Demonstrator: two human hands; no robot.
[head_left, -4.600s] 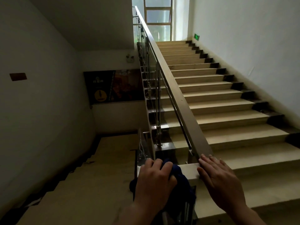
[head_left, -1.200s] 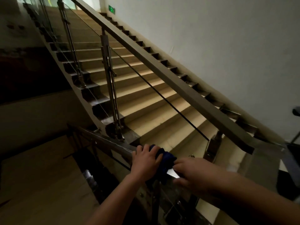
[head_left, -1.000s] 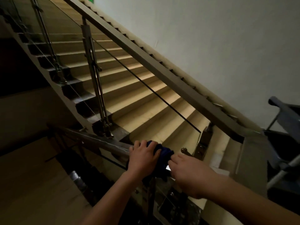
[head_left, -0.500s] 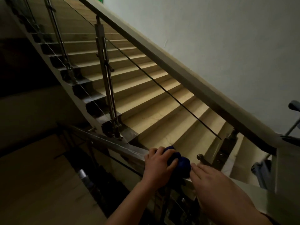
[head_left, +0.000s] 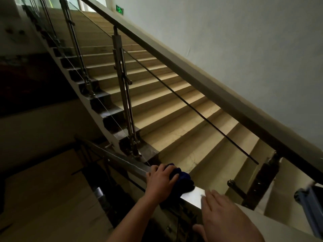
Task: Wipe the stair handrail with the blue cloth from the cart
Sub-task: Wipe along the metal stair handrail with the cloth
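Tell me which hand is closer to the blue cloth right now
The left hand. It presses the blue cloth down on the handrail, fingers curled over it. The right hand lies flat on the rail to the cloth's right, apart from it.

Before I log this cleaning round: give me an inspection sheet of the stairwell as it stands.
Surface: handrail runs level at the landing, then continues down to the left; a bare shiny stretch lies between the hands.
Job's things: blue cloth bunched on the rail.
Clutter: nothing seen.
Grips: left hand pressed over the cloth; right hand flat and open on the rail, holding nothing.
Cables: thin wire strung below the upper rail.
Surroundings: stairs rising, white wall, green exit sign, a blue frame at the right edge.
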